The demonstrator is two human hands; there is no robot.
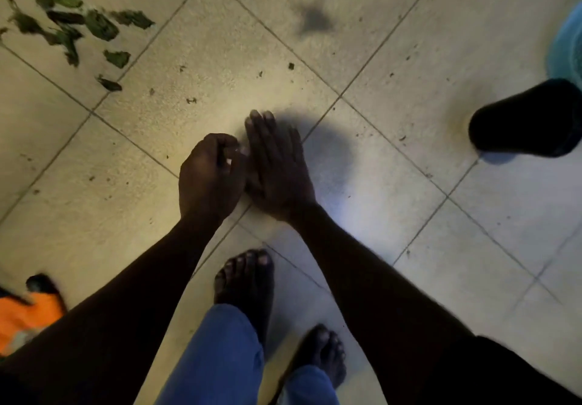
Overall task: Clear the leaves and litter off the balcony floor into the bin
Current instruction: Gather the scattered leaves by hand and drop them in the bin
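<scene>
Standing barefoot on the tiled floor (pixel 409 58), a person is bringing both hands together in front of the body. The left hand (pixel 209 174) is curling its fingers in toward the palm, knuckles up, and is touching the edge of the right hand (pixel 277 168); whether it is grasping anything cannot be told. The right hand is lying released, fingers straight and close together, pointing away from the body. The leaves (pixel 72 17) are lying in a loose green pile on the floor at the upper left, well apart from both hands, with a few strays trailing toward the middle. Small dark crumbs (pixel 291 65) are dotting the tiles beyond the hands, and a dark smudge (pixel 315 21) is showing farther up. A black container (pixel 529 117) is sitting at the right, just beside a blue round object (pixel 570 45) cut off by the edge; which of them is serving as the bin cannot be told. Two bare feet (pixel 245 281) and blue trousers (pixel 220 357) are showing below the arms. An orange item (pixel 25 313) is lying at the lower left.
</scene>
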